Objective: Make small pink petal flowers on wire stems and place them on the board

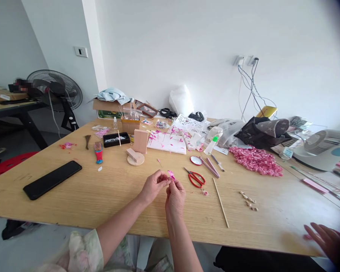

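A small pink artificial flower (171, 174) pokes up between my fingertips, over the middle of the table. My right hand (176, 196) pinches it from below between thumb and fingers. Coming in from the left, my left hand (155, 184) has its thumb and forefinger pressed together at the flower's base; what it pinches there is mostly hidden. Just right of my hands lie red-handled scissors (196, 178). Beyond them, pink flowers on thin stems stand over a white foam block (170, 146). A single small pink piece (159, 161) rests on the table behind my left hand.
A wooden stick (221, 204), tweezers (209, 167) and a round mirror (196, 160) lie to the right, before a heap of pink beads (256, 160). At left are a black phone (52, 180) and a brush (98, 152). Another person's hand (325, 235) rests at the right edge.
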`<action>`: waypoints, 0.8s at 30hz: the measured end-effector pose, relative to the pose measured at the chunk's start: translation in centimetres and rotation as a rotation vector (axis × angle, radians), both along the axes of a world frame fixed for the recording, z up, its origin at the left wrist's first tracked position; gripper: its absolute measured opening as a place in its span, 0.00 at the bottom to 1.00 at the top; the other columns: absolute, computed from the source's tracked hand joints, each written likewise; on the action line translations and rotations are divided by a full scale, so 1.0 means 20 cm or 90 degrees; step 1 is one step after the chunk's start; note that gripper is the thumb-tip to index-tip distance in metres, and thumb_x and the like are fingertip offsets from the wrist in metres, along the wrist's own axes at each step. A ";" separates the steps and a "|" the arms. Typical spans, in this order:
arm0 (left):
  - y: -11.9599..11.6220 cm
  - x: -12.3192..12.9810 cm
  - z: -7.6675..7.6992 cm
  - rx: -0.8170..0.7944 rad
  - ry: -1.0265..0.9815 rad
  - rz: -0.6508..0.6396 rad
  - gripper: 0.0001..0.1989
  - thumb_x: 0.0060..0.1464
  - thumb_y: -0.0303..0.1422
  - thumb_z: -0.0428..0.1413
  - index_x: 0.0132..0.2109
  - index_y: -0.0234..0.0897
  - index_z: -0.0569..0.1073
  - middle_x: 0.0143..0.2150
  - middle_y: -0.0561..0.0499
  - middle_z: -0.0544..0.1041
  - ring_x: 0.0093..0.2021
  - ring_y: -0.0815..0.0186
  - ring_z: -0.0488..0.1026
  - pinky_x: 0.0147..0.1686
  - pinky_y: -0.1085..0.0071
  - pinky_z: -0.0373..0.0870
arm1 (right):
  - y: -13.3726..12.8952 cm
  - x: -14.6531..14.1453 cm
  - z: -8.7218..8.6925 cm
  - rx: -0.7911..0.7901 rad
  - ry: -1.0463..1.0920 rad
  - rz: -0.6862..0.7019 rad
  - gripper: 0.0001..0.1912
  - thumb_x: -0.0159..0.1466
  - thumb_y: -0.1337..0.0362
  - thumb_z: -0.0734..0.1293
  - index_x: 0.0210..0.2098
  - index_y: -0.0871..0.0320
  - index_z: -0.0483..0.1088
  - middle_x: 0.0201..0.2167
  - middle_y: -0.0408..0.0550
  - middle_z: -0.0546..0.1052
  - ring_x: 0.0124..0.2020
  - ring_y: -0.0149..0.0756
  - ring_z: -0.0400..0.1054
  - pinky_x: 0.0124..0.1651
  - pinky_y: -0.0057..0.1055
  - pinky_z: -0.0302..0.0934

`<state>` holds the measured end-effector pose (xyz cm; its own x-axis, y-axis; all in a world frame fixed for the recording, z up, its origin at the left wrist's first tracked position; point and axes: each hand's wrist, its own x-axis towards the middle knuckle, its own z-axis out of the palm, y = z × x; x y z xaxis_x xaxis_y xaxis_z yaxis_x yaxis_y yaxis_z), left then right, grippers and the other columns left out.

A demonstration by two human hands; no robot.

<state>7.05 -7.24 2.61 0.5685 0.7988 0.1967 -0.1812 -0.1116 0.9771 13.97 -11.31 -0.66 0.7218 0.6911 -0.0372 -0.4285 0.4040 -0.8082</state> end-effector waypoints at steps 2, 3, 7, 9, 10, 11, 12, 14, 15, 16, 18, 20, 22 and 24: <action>0.01 0.00 -0.01 -0.075 -0.036 -0.031 0.09 0.42 0.34 0.58 0.26 0.33 0.66 0.23 0.55 0.66 0.26 0.71 0.62 0.29 0.75 0.59 | -0.01 0.00 0.00 -0.003 0.011 0.019 0.09 0.46 0.62 0.69 0.20 0.62 0.66 0.15 0.35 0.60 0.16 0.19 0.43 0.18 0.22 0.35; 0.02 0.00 -0.02 -0.111 -0.049 -0.049 0.09 0.41 0.33 0.58 0.25 0.33 0.66 0.23 0.55 0.65 0.25 0.72 0.61 0.28 0.75 0.59 | -0.01 0.00 0.01 -0.004 0.015 0.028 0.10 0.46 0.62 0.69 0.20 0.62 0.67 0.16 0.36 0.60 0.16 0.19 0.42 0.17 0.23 0.35; 0.03 -0.02 -0.03 -0.185 -0.051 -0.079 0.07 0.41 0.31 0.57 0.26 0.32 0.67 0.21 0.56 0.65 0.24 0.73 0.60 0.27 0.75 0.57 | -0.01 -0.01 0.01 -0.008 0.024 0.042 0.10 0.46 0.61 0.69 0.22 0.62 0.67 0.16 0.36 0.59 0.15 0.19 0.41 0.17 0.23 0.34; 0.04 -0.03 -0.03 -0.167 -0.003 -0.065 0.06 0.41 0.31 0.56 0.27 0.32 0.68 0.21 0.56 0.64 0.23 0.73 0.59 0.26 0.75 0.56 | -0.01 -0.01 0.00 -0.013 0.020 0.043 0.10 0.46 0.60 0.69 0.22 0.62 0.68 0.16 0.36 0.60 0.15 0.19 0.41 0.17 0.23 0.34; 0.05 -0.03 -0.02 -0.145 0.030 -0.059 0.05 0.41 0.31 0.55 0.26 0.32 0.69 0.20 0.56 0.64 0.22 0.73 0.59 0.25 0.75 0.55 | -0.01 0.00 -0.01 -0.016 0.014 0.042 0.10 0.46 0.60 0.69 0.22 0.62 0.68 0.17 0.36 0.60 0.15 0.19 0.41 0.17 0.23 0.34; 0.05 -0.03 -0.02 -0.114 0.066 -0.056 0.06 0.41 0.31 0.55 0.25 0.31 0.70 0.19 0.57 0.63 0.22 0.73 0.58 0.25 0.75 0.54 | -0.01 0.00 -0.01 -0.018 0.008 0.039 0.10 0.46 0.61 0.69 0.23 0.62 0.68 0.17 0.36 0.61 0.16 0.19 0.42 0.17 0.23 0.34; 0.06 -0.03 -0.01 -0.076 0.102 -0.054 0.06 0.42 0.31 0.54 0.23 0.31 0.70 0.18 0.57 0.62 0.21 0.73 0.57 0.24 0.75 0.53 | -0.01 0.00 -0.01 -0.020 0.001 0.035 0.10 0.46 0.61 0.69 0.23 0.62 0.68 0.17 0.36 0.61 0.16 0.19 0.42 0.17 0.23 0.35; 0.07 -0.03 -0.01 -0.002 0.157 -0.039 0.10 0.42 0.32 0.54 0.19 0.31 0.68 0.16 0.58 0.59 0.21 0.73 0.56 0.23 0.75 0.50 | -0.01 0.00 -0.01 -0.023 -0.006 0.031 0.10 0.46 0.61 0.69 0.23 0.62 0.68 0.16 0.36 0.61 0.16 0.19 0.42 0.17 0.23 0.35; 0.07 -0.02 0.00 0.019 0.171 -0.025 0.11 0.41 0.33 0.54 0.17 0.32 0.67 0.15 0.58 0.59 0.21 0.73 0.56 0.23 0.74 0.50 | 0.00 0.01 -0.01 -0.024 -0.003 0.034 0.10 0.46 0.61 0.69 0.23 0.62 0.68 0.16 0.36 0.60 0.15 0.19 0.42 0.17 0.23 0.34; 0.07 -0.02 0.00 0.022 0.173 -0.008 0.12 0.41 0.33 0.54 0.16 0.32 0.66 0.15 0.58 0.59 0.21 0.73 0.56 0.23 0.74 0.50 | 0.00 0.01 -0.01 -0.023 0.003 0.040 0.10 0.46 0.61 0.70 0.22 0.62 0.68 0.15 0.35 0.60 0.15 0.19 0.41 0.17 0.23 0.34; 0.07 -0.01 0.00 -0.021 0.145 0.017 0.11 0.39 0.33 0.56 0.17 0.32 0.67 0.15 0.58 0.61 0.21 0.73 0.57 0.23 0.75 0.51 | 0.00 0.02 0.00 -0.016 0.020 0.061 0.10 0.46 0.61 0.70 0.21 0.62 0.67 0.15 0.35 0.58 0.15 0.19 0.41 0.17 0.23 0.33; 0.06 0.00 -0.01 -0.099 0.090 0.018 0.10 0.38 0.32 0.57 0.17 0.32 0.67 0.16 0.58 0.62 0.21 0.74 0.57 0.23 0.75 0.51 | 0.01 0.02 0.01 -0.003 0.038 0.087 0.11 0.46 0.62 0.70 0.20 0.62 0.66 0.14 0.34 0.56 0.15 0.19 0.40 0.16 0.23 0.33; 0.05 0.00 -0.02 -0.183 0.031 0.002 0.10 0.36 0.32 0.59 0.18 0.32 0.67 0.16 0.57 0.62 0.20 0.74 0.57 0.23 0.76 0.51 | 0.01 0.02 0.02 0.013 0.054 0.104 0.11 0.46 0.62 0.70 0.20 0.62 0.65 0.14 0.33 0.55 0.15 0.18 0.39 0.16 0.23 0.32; 0.04 0.00 -0.03 -0.259 -0.012 -0.020 0.10 0.35 0.32 0.60 0.19 0.32 0.67 0.16 0.57 0.63 0.20 0.75 0.58 0.23 0.76 0.52 | 0.02 0.02 0.03 0.028 0.068 0.112 0.11 0.47 0.62 0.70 0.20 0.62 0.65 0.14 0.33 0.54 0.15 0.18 0.39 0.16 0.22 0.33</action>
<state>7.15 -6.49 1.97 0.5935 0.7957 -0.1210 -0.1971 0.2894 0.9367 14.37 -10.97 -0.12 0.5835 0.8088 -0.0737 -0.5778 0.3497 -0.7375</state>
